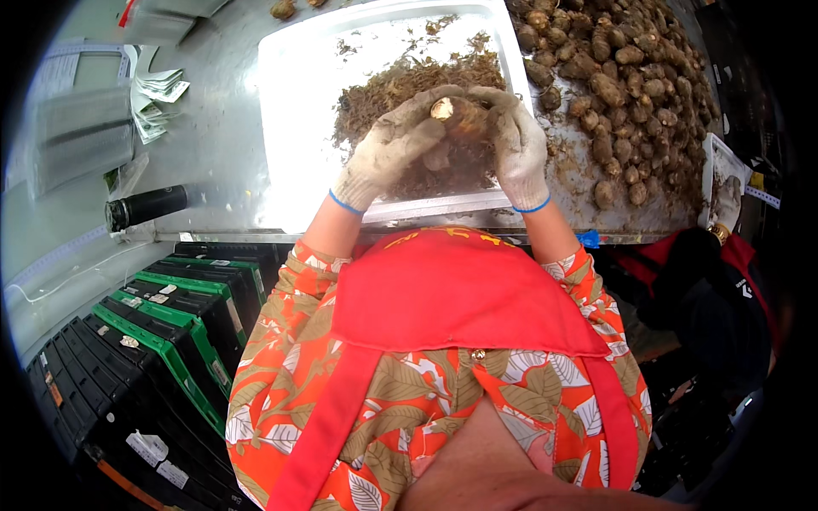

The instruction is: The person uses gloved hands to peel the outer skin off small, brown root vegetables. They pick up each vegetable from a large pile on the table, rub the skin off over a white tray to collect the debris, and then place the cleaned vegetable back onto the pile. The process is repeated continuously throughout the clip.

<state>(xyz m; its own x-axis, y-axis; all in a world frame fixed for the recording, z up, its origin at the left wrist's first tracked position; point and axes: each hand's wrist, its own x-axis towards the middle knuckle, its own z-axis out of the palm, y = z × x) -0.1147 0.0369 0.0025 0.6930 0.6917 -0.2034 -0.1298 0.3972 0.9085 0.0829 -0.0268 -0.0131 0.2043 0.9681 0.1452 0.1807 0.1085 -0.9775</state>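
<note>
Between my two gloved hands is a brown taro corm (471,121), its pale cut end turned up and to the left. My left hand (395,142), in a soiled white knit glove with a blue cuff edge, grips its left side. On the other side my right hand (521,137), gloved the same way, curls around the corm; some of its fingers are hidden. Both hands are above a white foam box (297,128). Loose brown fibrous peelings (377,96) cover much of the box's floor, and some dirt clings near its front wall.
A large heap of taro corms (613,89) spreads over the metal table (223,128) at right. Black tube (147,207) and papers (156,89) lie left. Black and green crates (160,319) stand below. A co-worker's gloved hand (727,201) is by another white box (709,172).
</note>
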